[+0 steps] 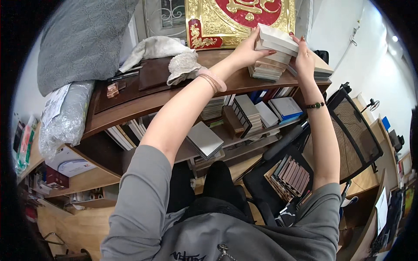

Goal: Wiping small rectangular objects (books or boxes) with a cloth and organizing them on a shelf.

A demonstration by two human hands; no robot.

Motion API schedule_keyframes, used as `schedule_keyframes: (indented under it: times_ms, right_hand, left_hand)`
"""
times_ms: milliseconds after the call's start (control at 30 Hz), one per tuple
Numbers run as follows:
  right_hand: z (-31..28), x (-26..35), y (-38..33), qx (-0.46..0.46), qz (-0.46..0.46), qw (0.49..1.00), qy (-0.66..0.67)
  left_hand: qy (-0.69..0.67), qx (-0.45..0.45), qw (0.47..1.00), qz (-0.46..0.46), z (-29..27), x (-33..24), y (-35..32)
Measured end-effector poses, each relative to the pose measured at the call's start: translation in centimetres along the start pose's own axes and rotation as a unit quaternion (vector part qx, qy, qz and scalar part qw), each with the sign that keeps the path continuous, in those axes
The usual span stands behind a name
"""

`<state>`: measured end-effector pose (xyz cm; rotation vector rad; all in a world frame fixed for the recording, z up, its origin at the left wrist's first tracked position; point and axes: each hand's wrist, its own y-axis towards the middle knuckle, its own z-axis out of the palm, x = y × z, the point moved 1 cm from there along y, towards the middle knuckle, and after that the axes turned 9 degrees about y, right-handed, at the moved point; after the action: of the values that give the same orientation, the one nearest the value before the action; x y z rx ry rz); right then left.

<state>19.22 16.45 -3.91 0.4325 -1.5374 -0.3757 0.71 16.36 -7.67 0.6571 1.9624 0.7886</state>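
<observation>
My left hand and my right hand both grip a thick pale sample board, held tilted on top of a stack of similar boards. The stack stands on the dark wooden shelf top. My left hand holds the board's left end, my right hand its right end. Both wrists wear bracelets.
A gold and red framed panel leans behind the stack. Crumpled cloths, a grey cushion and a plastic-wrapped bundle lie at the left. Lower shelves hold books and sample boards. A black mesh chair carries slatted samples.
</observation>
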Motion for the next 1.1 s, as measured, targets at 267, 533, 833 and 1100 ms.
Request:
schedule_keyframes:
  times_ms: [267, 533, 833, 1100]
  right_hand:
    - [-2.6, -1.2, -3.0, -0.028, -0.133, 0.985, 0.106]
    - [4.0, -17.6, -24.0, -0.011, 0.061, 0.997, 0.038]
    - [9.1, -29.5, -31.0, 0.075, 0.577, 0.752, 0.31]
    - [8.1, -21.6, -33.6, 0.169, 0.068, 0.972, -0.146]
  left_hand:
    - [-0.064, -0.074, 0.995, 0.022, -1.9, -2.3, -2.1]
    - [-0.188, -0.121, 0.931, -0.289, -4.2, -6.8, -29.5]
    - [-0.393, -0.198, 0.587, -0.68, 7.2, 5.3, -40.8]
    - [-0.398, -0.19, 0.597, -0.67, 4.8, 6.5, -39.4]
